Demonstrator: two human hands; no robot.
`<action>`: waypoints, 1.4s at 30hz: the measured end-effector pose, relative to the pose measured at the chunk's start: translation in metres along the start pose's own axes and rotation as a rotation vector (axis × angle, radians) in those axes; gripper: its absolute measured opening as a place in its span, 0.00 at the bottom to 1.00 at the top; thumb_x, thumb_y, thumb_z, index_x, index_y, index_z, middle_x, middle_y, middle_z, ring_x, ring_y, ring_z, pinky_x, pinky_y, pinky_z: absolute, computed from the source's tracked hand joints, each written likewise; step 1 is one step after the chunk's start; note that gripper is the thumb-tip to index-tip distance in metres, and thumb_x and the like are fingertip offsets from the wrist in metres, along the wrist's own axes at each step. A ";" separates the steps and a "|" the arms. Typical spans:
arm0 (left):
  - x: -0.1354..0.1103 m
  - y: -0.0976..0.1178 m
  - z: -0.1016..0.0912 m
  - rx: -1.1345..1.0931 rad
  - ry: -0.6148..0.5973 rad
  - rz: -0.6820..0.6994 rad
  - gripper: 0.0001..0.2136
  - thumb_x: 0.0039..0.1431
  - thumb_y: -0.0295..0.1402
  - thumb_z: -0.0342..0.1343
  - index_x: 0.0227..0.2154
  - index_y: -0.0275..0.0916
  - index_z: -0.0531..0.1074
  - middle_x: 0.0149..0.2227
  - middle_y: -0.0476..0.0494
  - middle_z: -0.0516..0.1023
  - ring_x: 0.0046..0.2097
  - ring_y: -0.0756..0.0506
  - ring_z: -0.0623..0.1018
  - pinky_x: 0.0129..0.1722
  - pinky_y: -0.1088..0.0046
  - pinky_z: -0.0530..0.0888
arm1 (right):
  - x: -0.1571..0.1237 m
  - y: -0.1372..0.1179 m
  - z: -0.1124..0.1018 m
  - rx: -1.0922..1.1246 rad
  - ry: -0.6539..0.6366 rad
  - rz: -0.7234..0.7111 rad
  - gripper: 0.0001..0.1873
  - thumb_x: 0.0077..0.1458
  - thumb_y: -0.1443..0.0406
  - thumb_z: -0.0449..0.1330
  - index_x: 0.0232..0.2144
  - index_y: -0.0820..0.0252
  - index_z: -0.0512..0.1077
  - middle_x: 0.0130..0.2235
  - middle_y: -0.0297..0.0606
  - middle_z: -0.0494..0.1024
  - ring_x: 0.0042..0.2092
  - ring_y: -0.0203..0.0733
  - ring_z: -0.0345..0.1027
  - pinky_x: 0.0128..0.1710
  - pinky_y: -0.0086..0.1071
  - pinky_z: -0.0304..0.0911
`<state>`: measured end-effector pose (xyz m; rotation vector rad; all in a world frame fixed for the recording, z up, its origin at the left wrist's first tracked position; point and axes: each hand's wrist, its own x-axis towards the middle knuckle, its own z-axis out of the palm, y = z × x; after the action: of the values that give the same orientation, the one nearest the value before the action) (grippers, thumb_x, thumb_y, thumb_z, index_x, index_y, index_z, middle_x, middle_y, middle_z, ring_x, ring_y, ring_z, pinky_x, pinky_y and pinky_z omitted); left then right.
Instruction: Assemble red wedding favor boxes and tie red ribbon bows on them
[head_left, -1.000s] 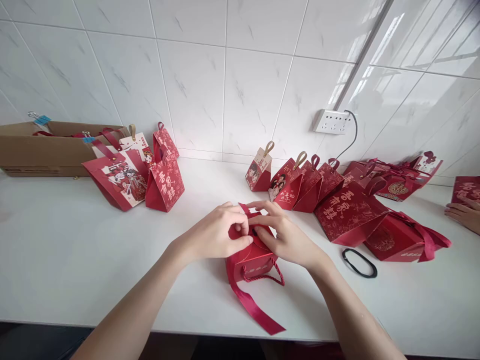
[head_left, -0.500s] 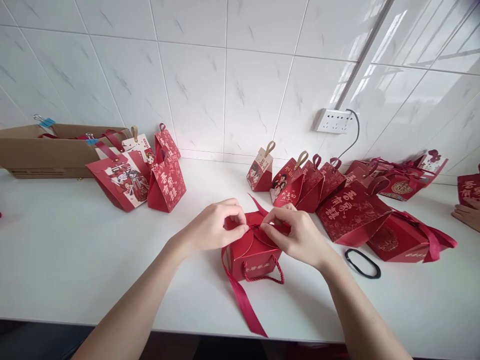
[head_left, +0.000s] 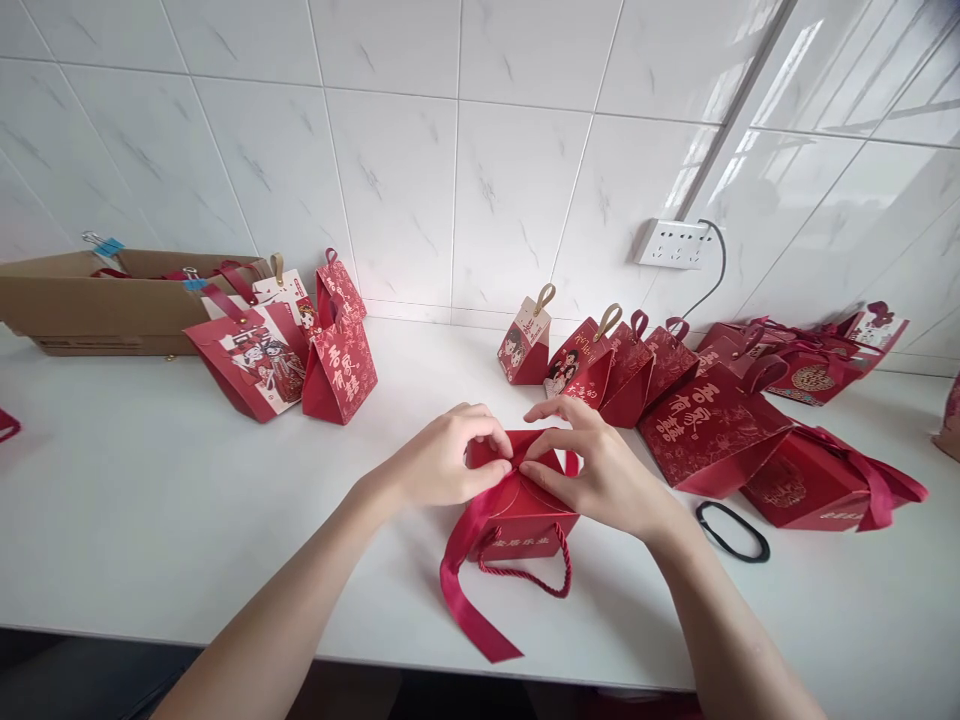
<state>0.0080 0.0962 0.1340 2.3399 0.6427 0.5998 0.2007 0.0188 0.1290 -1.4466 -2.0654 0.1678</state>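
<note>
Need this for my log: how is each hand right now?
Left hand: closed, pinching the red ribbon.
Right hand: atop the red box; open or closed unclear.

You have a way across the white tabletop (head_left: pixel 172 510) at lower left; a cardboard box (head_left: pixel 97 315) blocks you at mid-left, gift boxes (head_left: pixel 671 365) and a black loop (head_left: pixel 763 548) right of centre.
</note>
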 end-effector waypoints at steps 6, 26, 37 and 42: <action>0.000 0.000 0.004 0.020 0.000 -0.009 0.03 0.54 0.32 0.54 0.27 0.41 0.71 0.33 0.50 0.71 0.44 0.46 0.71 0.43 0.71 0.69 | 0.003 -0.004 0.003 0.076 -0.053 0.003 0.07 0.57 0.67 0.55 0.28 0.57 0.72 0.42 0.39 0.68 0.42 0.39 0.67 0.44 0.38 0.65; 0.005 -0.011 0.012 -0.034 0.052 0.054 0.05 0.59 0.32 0.48 0.29 0.40 0.65 0.36 0.46 0.69 0.43 0.46 0.71 0.45 0.68 0.69 | 0.006 0.002 0.004 0.181 -0.059 0.037 0.06 0.57 0.66 0.55 0.28 0.58 0.68 0.40 0.38 0.70 0.38 0.38 0.68 0.40 0.35 0.66; 0.006 -0.013 0.013 -0.074 0.059 0.027 0.04 0.56 0.30 0.51 0.26 0.39 0.66 0.34 0.49 0.68 0.41 0.48 0.71 0.42 0.71 0.69 | 0.007 0.001 0.004 0.203 -0.044 0.059 0.08 0.58 0.64 0.54 0.28 0.58 0.70 0.42 0.39 0.70 0.39 0.38 0.67 0.41 0.35 0.65; 0.007 -0.013 0.013 -0.092 0.055 0.036 0.06 0.55 0.32 0.53 0.25 0.39 0.64 0.34 0.48 0.68 0.41 0.47 0.70 0.40 0.72 0.68 | 0.008 0.004 0.006 0.338 -0.095 0.101 0.11 0.60 0.62 0.51 0.27 0.58 0.66 0.41 0.40 0.68 0.44 0.40 0.66 0.46 0.36 0.63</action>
<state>0.0164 0.1032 0.1178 2.2602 0.5863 0.6969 0.1985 0.0290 0.1256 -1.3524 -1.9229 0.6068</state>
